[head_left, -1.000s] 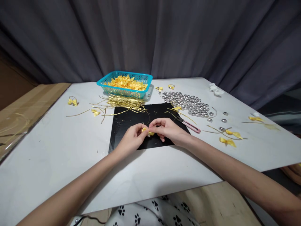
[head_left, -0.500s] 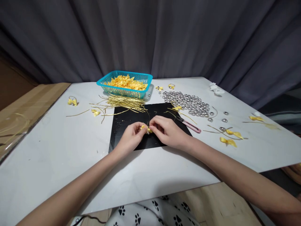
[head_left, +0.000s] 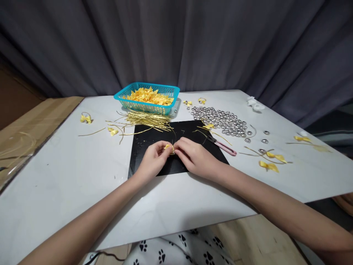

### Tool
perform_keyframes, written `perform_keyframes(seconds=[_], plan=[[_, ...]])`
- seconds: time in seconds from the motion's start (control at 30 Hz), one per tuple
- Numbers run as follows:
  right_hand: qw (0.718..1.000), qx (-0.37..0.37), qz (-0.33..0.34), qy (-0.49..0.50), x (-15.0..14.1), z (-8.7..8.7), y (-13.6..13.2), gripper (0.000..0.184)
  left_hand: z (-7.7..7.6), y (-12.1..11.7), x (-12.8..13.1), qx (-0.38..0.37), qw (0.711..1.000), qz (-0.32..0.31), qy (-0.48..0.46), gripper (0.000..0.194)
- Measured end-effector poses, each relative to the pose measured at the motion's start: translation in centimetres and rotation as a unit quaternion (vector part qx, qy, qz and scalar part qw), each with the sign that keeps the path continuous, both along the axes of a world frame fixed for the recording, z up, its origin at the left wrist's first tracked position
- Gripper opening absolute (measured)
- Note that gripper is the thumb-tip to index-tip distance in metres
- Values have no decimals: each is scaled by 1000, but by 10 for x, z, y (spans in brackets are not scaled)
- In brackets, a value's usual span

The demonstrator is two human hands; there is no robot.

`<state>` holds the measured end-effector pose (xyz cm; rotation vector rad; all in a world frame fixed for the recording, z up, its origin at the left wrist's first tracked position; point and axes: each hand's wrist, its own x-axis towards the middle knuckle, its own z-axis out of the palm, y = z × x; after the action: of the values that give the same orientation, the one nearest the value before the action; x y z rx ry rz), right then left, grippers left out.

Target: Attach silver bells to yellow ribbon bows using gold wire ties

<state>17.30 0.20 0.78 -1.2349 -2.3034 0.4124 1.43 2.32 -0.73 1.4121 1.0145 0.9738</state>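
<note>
Over a black mat [head_left: 146,140], my left hand [head_left: 154,156] pinches a small yellow ribbon bow [head_left: 167,146] between thumb and fingers. A shiny silver bit and gold wire show at the bow's right side. My right hand [head_left: 194,156] is closed against that side, its thumb and fingertips pinched together at the gold wire; the exact grip is partly hidden. Just beyond the hands lies a heap of gold wire ties [head_left: 147,120]. Pink-handled snips [head_left: 224,147] rest across the mat's right edge, near a loose yellow bow [head_left: 208,126].
A blue basket [head_left: 118,96] of yellow bows stands at the back. Silver beads [head_left: 219,120] spread over the right of the white table [head_left: 104,198]. Loose bows [head_left: 268,166] and wires lie far right, a bow with a wire loop [head_left: 86,118] at left. Crumpled tissue [head_left: 255,105] sits back right.
My fingers have shifted slightly around the bow, which has turned a little, with less of its right side showing. The view has moved very slightly; the other things stay put.
</note>
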Motion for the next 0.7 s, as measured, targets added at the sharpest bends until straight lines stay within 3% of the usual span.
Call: perform_keyframes(seconds=[0.23,0.4,0.7], plan=[[994,-73,-24,75,-3,-3,2,13,7,-3,2,-112,993,2,-36,15],[945,-221,-5,242,-5,-12,5,12,7,-6,4,-152,986,15,-69,12],[928,-207,-14,308,-7,-25,7,18,4,-7,5,-158,984,26,-75,18]])
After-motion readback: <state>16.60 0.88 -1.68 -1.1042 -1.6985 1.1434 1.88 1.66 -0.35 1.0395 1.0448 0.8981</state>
